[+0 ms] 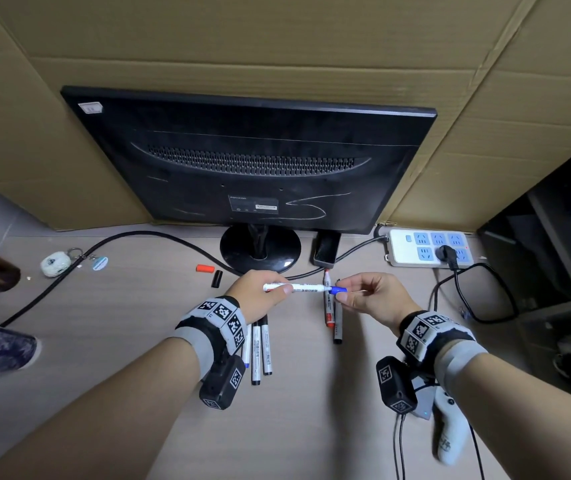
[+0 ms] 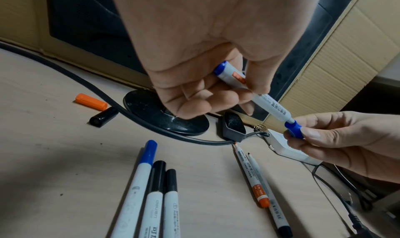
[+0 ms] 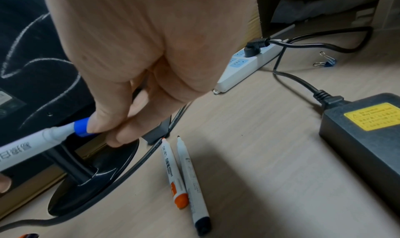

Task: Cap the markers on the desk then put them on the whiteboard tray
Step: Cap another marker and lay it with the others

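My left hand (image 1: pixel 260 292) grips a white marker (image 1: pixel 298 288) with a blue end, held level above the desk (image 1: pixel 138 323). My right hand (image 1: pixel 363 294) pinches its blue cap (image 1: pixel 338 290) at the marker's tip; in the left wrist view the blue cap (image 2: pixel 294 128) sits over the tip. Two uncapped markers, one red (image 1: pixel 328 311) and one black (image 1: pixel 337 327), lie under my hands. Three capped markers (image 1: pixel 258 348) lie by my left wrist. A loose orange cap (image 1: pixel 205 268) and black cap (image 1: pixel 217 278) lie left of the monitor base.
A black monitor (image 1: pixel 253 161) on a round stand (image 1: pixel 260 252) faces away, with cardboard behind. A thick cable (image 1: pixel 69 271) crosses the desk. A power strip (image 1: pixel 429 251) sits at right. A black power adapter (image 3: pixel 363 132) and a binder clip (image 3: pixel 324 62) lie right.
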The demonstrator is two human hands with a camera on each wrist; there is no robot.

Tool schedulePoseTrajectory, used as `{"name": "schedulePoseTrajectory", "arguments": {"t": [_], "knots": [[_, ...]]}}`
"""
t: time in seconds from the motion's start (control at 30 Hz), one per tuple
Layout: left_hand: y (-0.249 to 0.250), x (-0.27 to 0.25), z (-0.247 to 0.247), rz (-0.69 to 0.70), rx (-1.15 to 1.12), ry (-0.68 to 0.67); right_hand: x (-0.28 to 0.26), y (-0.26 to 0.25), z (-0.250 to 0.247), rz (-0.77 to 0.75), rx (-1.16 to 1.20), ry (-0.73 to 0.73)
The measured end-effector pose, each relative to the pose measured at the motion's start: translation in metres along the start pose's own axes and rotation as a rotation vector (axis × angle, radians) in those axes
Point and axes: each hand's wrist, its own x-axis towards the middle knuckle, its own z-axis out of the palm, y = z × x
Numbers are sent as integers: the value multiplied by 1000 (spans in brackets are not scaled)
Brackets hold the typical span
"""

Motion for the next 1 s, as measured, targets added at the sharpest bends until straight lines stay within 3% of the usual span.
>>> {"name": "schedulePoseTrajectory", "arguments": {"t": [0.67, 1.0], "knots": [[-8, -11, -3, -14, -42, -73, -5, -21, 17, 21, -10, -105], [-5, -6, -9, 1, -43, -67, -10, -5, 30, 1, 13, -92]]}}
